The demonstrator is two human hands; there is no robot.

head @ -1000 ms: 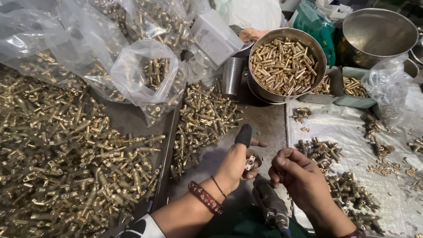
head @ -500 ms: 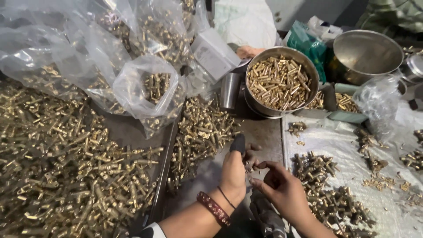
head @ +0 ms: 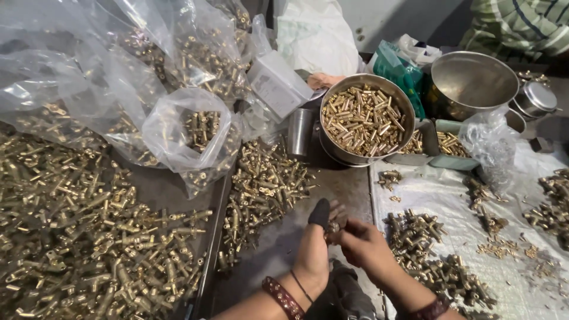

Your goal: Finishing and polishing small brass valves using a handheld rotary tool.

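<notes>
- Position: the left hand (head: 313, 255) and right hand (head: 364, 249) meet low over the grey counter (head: 332, 189), between the loose brass fittings (head: 261, 189) and the white sheet (head: 456, 201).
- Grip state: both hands are closed narrow on one small brass part (head: 333, 226), pinched at the fingertips. A dark finger cover (head: 320, 213) sits on the left thumb.
- Risk, drop: the part is small and held only at the tips. A slip would likely send it into the nearby fittings, where it could not be told from the rest.
- Risk, mixing: the assembled pieces (head: 432, 249) on the sheet lie near the right wrist. A sweep of the forearm could scatter them.
- Risk, spill: the steel bowl (head: 332, 148) of brass pins stands just beyond the hands, heaped near its rim. A careless reach could knock pins out.
- Risk, pinch: bare fingertips pressing threaded metal may be nicked.
</notes>
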